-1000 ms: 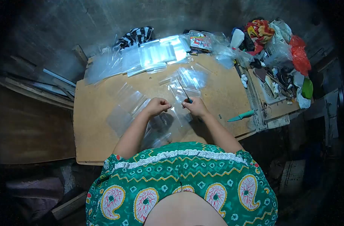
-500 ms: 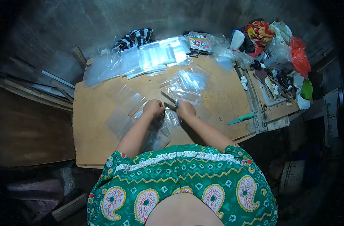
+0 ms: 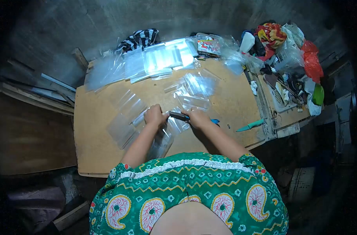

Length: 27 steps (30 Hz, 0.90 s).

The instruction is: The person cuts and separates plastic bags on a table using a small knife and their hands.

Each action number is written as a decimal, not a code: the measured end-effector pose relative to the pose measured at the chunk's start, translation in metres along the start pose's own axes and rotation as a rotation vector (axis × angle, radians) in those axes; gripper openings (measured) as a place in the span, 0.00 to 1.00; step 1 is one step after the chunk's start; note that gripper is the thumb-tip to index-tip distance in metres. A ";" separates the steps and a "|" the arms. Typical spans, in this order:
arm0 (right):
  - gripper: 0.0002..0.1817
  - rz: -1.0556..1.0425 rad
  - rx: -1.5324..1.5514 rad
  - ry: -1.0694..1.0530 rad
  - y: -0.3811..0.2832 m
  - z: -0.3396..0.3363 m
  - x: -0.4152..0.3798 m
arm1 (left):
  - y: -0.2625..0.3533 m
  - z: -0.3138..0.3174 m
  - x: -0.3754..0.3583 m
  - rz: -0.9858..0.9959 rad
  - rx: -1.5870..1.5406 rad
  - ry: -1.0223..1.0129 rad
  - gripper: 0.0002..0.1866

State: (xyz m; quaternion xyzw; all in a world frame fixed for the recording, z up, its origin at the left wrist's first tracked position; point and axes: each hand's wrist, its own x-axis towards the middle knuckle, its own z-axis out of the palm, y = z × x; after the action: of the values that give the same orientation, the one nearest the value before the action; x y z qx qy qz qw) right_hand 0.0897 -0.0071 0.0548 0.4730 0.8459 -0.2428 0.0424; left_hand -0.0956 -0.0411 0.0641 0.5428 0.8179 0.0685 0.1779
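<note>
Blue-handled scissors (image 3: 179,116) gripped in right hand (image 3: 198,118); left hand (image 3: 155,116) beside tips (cannot tell if pinching anything).

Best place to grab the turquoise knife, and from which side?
Likely the handle, from above and the right. The knife seems to lie flat on the table, its handle by the right edge and its tapered blade pointing left, so that approach should keep fingers off the blade. Which edge is sharp is too small to tell.

The 2 forearms (image 3: 137,145) angle inward. The left hand (image 3: 155,115) is curled; the right hand (image 3: 198,118), gripping, sits near it.
</note>
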 end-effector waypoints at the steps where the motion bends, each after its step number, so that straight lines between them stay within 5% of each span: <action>1: 0.26 -0.046 -0.011 -0.027 0.000 -0.005 0.005 | -0.001 0.002 0.000 0.023 0.037 0.026 0.16; 2: 0.26 -0.045 -0.006 -0.025 0.000 -0.007 0.009 | -0.001 0.004 -0.003 0.025 0.042 0.025 0.16; 4: 0.29 -0.069 -0.006 -0.065 0.000 -0.009 0.016 | 0.002 0.009 -0.012 0.332 0.140 0.397 0.13; 6: 0.33 -0.095 -0.058 -0.054 -0.001 -0.010 0.018 | 0.005 0.022 -0.013 0.429 0.194 0.312 0.08; 8: 0.34 -0.126 -0.116 -0.099 0.000 -0.013 0.022 | 0.005 0.040 -0.016 0.760 0.094 0.088 0.09; 11: 0.33 -0.173 -0.113 -0.014 0.007 -0.001 0.027 | 0.006 0.060 -0.023 0.999 0.147 0.214 0.14; 15: 0.31 -0.025 0.016 -0.035 0.007 0.001 0.007 | 0.009 0.048 -0.035 0.763 0.305 -0.004 0.20; 23: 0.28 0.065 0.209 0.114 0.021 0.013 -0.087 | 0.001 0.045 -0.026 0.667 0.190 0.045 0.24; 27: 0.19 -0.040 0.262 0.225 0.024 0.027 -0.113 | 0.003 0.038 -0.030 0.668 0.157 0.043 0.24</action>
State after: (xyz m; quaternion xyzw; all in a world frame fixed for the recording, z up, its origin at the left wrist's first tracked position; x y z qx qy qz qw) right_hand 0.1670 -0.0968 0.0562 0.4818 0.8156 -0.2975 -0.1194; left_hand -0.0688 -0.0704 0.0361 0.7910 0.6016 0.0715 0.0860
